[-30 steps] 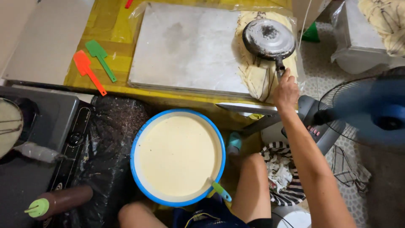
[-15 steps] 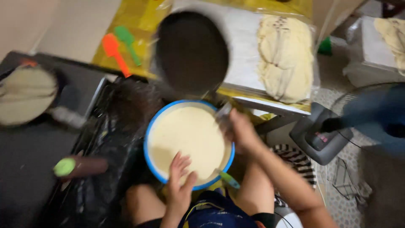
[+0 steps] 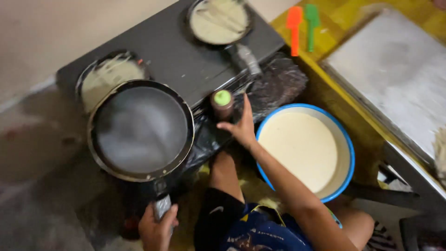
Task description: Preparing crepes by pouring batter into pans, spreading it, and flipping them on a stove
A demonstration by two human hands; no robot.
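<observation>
The left hand sits low beside the knee, curled into a fist. The right arm stretches forward, and the right hand is palm down, thumb out, apparently loosely spread.

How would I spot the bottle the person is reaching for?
Start at the black stove with its two pans of pale batter. At its near edge, between the empty dark frying pan held by the left hand and the blue-rimmed bowl of batter, stands a brown bottle, touched by the right hand. Its bright green cap sets it apart.
</observation>
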